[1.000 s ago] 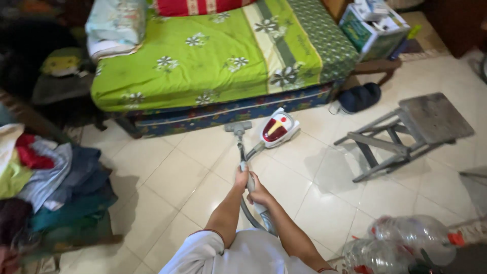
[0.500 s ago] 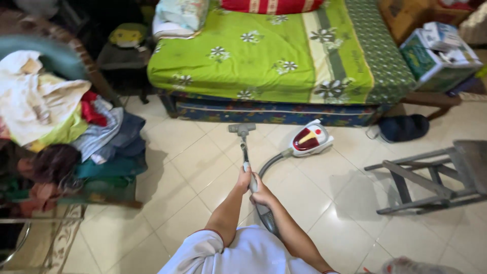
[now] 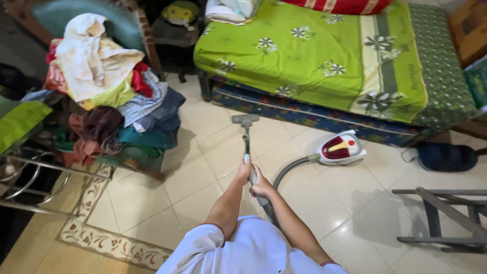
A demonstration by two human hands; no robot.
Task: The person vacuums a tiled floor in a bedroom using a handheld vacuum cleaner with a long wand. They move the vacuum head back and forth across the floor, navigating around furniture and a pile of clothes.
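My left hand (image 3: 244, 171) is wrapped around the vacuum wand (image 3: 247, 148), fingers curled tight on the pale grip just below the centre of the frame. My right hand (image 3: 262, 188) closes around the same wand right behind it, lower and a little to the right, where the ribbed grey hose (image 3: 289, 169) joins the handle; the two hands are touching or nearly so. Both forearms run down to the white sleeves with red trim at the bottom edge.

From my fingers the wand runs straight up the frame to the grey floor nozzle (image 3: 245, 120), which sits flat on the cream floor tiles (image 3: 152, 198) just in front of the bed's lower edge. The hose curves from under my right hand out to the right and meets the red and white vacuum canister (image 3: 340, 149), which rests on the tiles right of centre, close beside the bed.

The bed (image 3: 324, 61) fills the upper right, covered by a bright green sheet with white flowers. At the upper left a heap of mixed clothes (image 3: 106, 101) is piled high on a chair. A dark bag (image 3: 446, 156) lies at the right edge, and a grey wooden stool (image 3: 446, 218) lies tipped over in the lower right corner. A patterned tile border (image 3: 101, 238) crosses the lower left.
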